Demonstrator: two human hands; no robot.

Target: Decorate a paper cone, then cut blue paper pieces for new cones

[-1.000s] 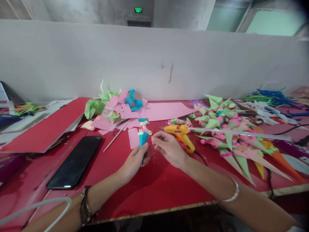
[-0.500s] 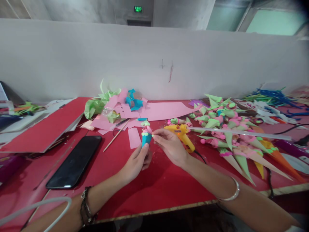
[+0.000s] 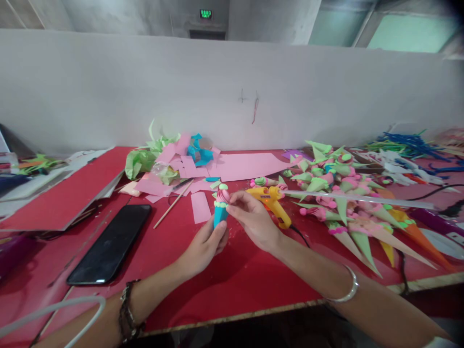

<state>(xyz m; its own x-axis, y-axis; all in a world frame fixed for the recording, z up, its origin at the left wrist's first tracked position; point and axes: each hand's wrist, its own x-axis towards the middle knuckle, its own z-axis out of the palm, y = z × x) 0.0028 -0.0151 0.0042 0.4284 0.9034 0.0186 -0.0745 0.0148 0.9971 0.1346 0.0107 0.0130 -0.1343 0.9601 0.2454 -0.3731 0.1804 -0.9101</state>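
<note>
Nearest: red tabletop [image 3: 203, 295] w/ the forearms over it; black flat phone [image 3: 110, 246] lies to the left, screen dark.

L hand [image 3: 206, 241]: fingers wrapped around the lower part of a cyan-blue paper cone [image 3: 219, 217], thumb on its front, firm hold; cone is up off the table, approx. upright, mouth up, centre of view. R hand [image 3: 256, 220]: thumb + forefinger bent, tips nearly together, at the right side of the cone's rim; can't tell if anything small sits btwn them.

Progress on this cone: looks well along. Body rolled, ridged pink swirl [image 3: 224, 195] on top, small round pale-green ball [image 3: 223, 186] above that, pale-green bead-like trim [image 3: 220, 205] along the visible rim. Work now is prob. at the rim trim; far side hidden, so can't say if the ring's complete.

Just beyond R hand: yellow plastic glue gun [image 3: 275, 209] lying on its side, long clear glue stick [image 3: 355, 197] out the back. To its right, a big heap of green, pink + orange paper cones [image 3: 359, 245], many w/ swirls and balls, so a good batch looks done.

Farther: thin wooden stick [image 3: 173, 203], loose pink paper pieces [image 3: 201, 208] + large flat pink sheet [image 3: 250, 165], uncut or leftover, can't tell.
</note>
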